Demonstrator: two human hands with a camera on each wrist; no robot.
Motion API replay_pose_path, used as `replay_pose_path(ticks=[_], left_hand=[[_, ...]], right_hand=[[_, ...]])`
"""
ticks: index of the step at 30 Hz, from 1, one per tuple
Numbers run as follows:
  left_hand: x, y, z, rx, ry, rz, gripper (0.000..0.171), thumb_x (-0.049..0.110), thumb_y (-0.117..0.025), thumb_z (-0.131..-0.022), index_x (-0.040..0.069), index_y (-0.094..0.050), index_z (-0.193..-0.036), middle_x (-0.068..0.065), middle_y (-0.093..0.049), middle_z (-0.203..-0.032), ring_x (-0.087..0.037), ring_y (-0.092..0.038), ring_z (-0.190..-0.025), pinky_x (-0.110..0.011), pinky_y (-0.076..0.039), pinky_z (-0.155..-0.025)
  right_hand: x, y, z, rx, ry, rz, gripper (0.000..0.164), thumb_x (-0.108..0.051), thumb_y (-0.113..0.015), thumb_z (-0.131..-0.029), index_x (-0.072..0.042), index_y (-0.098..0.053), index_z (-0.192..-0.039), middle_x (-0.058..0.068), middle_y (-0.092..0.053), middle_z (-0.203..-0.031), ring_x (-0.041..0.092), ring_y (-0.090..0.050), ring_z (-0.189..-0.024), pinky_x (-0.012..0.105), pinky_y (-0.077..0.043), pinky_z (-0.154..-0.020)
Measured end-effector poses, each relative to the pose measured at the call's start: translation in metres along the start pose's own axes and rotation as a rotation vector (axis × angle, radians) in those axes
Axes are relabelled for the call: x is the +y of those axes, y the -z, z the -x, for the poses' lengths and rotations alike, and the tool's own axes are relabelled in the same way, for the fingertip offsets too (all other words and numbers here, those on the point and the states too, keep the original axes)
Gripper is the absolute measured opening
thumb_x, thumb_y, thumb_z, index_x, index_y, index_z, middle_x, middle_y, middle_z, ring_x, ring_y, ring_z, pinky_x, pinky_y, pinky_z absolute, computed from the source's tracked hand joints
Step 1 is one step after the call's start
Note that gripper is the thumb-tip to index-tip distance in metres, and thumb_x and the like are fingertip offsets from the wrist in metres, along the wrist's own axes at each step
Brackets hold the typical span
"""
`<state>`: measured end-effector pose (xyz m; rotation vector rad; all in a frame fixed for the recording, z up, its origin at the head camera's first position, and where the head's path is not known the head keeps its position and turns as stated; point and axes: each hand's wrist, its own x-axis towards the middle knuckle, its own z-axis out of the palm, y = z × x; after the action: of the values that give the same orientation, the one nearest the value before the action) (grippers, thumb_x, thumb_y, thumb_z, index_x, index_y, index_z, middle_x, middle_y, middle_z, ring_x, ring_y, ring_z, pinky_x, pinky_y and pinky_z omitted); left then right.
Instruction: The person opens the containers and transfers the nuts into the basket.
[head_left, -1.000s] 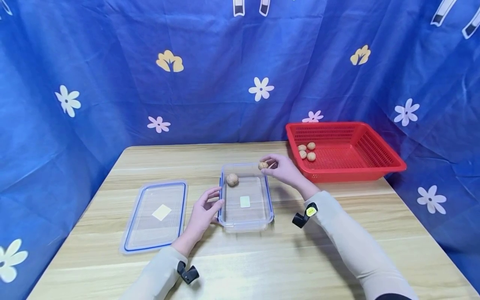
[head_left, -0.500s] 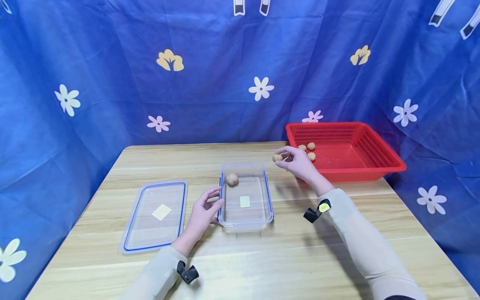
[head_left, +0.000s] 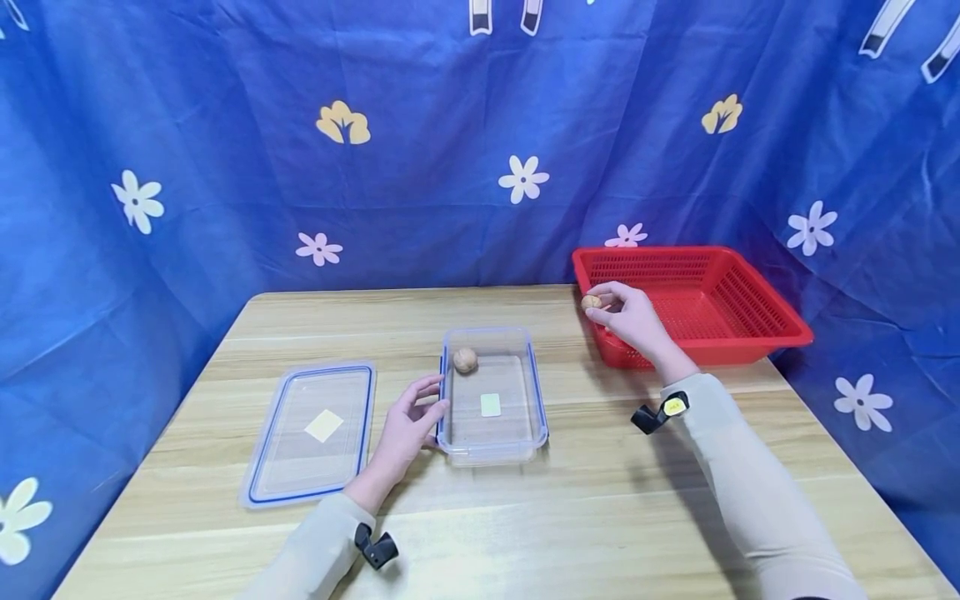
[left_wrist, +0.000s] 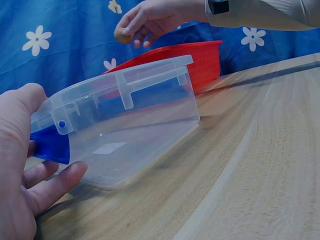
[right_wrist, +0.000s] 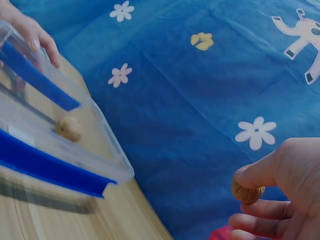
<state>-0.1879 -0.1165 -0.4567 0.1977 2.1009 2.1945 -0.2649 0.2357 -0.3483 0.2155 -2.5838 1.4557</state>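
Observation:
In the head view my right hand pinches a walnut between thumb and fingers, over the left rim of a red plastic basket. The right wrist view shows this walnut under the thumb, the other fingers loosely bent. A clear container with blue latches stands mid-table. One walnut lies in its far left corner. My left hand holds the container's left side, thumb at the rim; in the left wrist view, the fingers are around the blue latch. The right hand hides the basket's walnuts.
A clear lid with a blue seal lies flat left of the container, bearing a pale sticker. A blue patterned curtain hangs behind the wooden table and at its sides.
My right hand has moved from over the container's far right corner rightward to the basket, with the walnut still pinched. The left hand and the container have stayed in place.

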Motion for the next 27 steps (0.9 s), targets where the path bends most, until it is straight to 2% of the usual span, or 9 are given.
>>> replay_pose_path(ticks=[6,10,16,19,24,27], left_hand=[[0.000,0.000,-0.001,-0.008,0.013,0.013,0.045,0.012,-0.060,-0.091,0.010,-0.046,-0.134,-0.018,-0.044,-0.132,-0.039,-0.050,-0.111,-0.035,-0.056,-0.053],[0.000,0.000,-0.001,-0.010,0.010,0.018,0.046,0.011,-0.060,-0.091,0.009,-0.046,-0.134,-0.019,-0.043,-0.133,-0.040,-0.049,-0.111,-0.036,-0.057,-0.053],[-0.001,-0.001,0.000,0.001,-0.003,0.000,0.043,0.015,-0.062,-0.090,0.014,-0.050,-0.131,-0.015,-0.045,-0.130,-0.037,-0.051,-0.109,-0.036,-0.056,-0.052],[0.001,-0.002,0.001,-0.002,-0.012,0.003,0.043,0.016,-0.062,-0.090,0.013,-0.049,-0.131,-0.016,-0.045,-0.131,-0.037,-0.051,-0.110,-0.036,-0.056,-0.052],[0.014,-0.005,0.005,-0.012,-0.006,0.013,0.045,0.011,-0.061,-0.091,0.007,-0.046,-0.132,-0.020,-0.043,-0.132,-0.042,-0.048,-0.112,-0.035,-0.056,-0.052],[0.011,-0.004,0.004,-0.010,-0.003,0.012,0.045,0.010,-0.061,-0.091,0.007,-0.046,-0.133,-0.021,-0.043,-0.133,-0.042,-0.048,-0.112,-0.035,-0.056,-0.051]], right_hand=[[0.010,0.010,-0.001,0.051,-0.005,0.060,0.029,-0.010,-0.070,-0.081,-0.004,-0.062,-0.109,0.015,-0.061,-0.095,0.023,-0.055,-0.085,0.023,-0.048,-0.070],[0.017,0.019,-0.003,0.059,-0.038,0.066,0.031,-0.010,-0.070,-0.082,-0.003,-0.061,-0.111,0.017,-0.061,-0.097,0.025,-0.056,-0.087,0.024,-0.048,-0.068],[0.027,0.031,-0.006,0.073,-0.077,0.135,0.032,-0.012,-0.068,-0.084,-0.003,-0.059,-0.113,0.018,-0.060,-0.101,0.028,-0.055,-0.090,0.029,-0.047,-0.072],[0.031,0.035,-0.007,0.072,-0.087,0.167,0.031,-0.012,-0.068,-0.085,-0.002,-0.059,-0.113,0.019,-0.059,-0.102,0.030,-0.054,-0.091,0.033,-0.047,-0.073],[0.039,0.038,-0.007,0.071,-0.106,0.209,0.034,-0.011,-0.067,-0.085,-0.001,-0.057,-0.115,0.021,-0.059,-0.104,0.031,-0.054,-0.092,0.036,-0.046,-0.073],[0.044,0.038,-0.007,0.072,-0.110,0.225,0.033,-0.011,-0.067,-0.085,0.000,-0.057,-0.115,0.022,-0.060,-0.105,0.032,-0.054,-0.093,0.039,-0.045,-0.076]])
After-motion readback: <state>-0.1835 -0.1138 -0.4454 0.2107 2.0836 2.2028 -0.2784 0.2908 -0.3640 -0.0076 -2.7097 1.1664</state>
